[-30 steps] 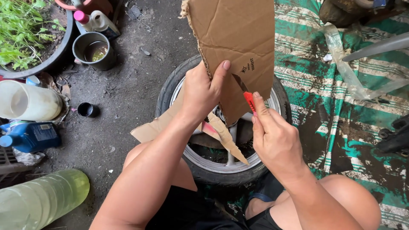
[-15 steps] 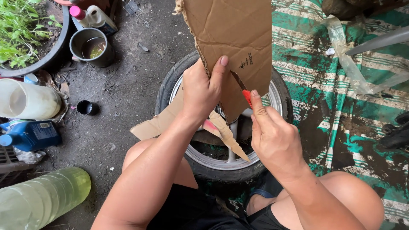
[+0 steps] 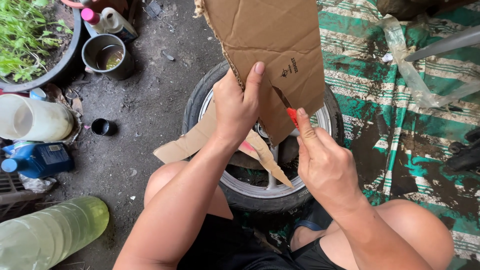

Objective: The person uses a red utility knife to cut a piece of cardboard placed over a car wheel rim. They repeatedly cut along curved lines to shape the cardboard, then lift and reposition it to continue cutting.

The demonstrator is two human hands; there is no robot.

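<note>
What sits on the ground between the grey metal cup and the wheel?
In the head view, only bare dirty concrete with small debris lies between the grey cup and the wheel.

Bare arms, no sleeves, left hand [image 3: 237, 107], right hand [image 3: 325, 162], bare knees, black shorts

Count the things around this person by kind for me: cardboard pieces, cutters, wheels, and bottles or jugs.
Cardboard pieces: 2, held sheet and scrap on the wheel
Cutters: 1, red knife
Wheels: 1, tyred wheel
Bottles or jugs: 4, pink-capped bottle, white jug, blue jug, green bottle
Total: 8
</note>
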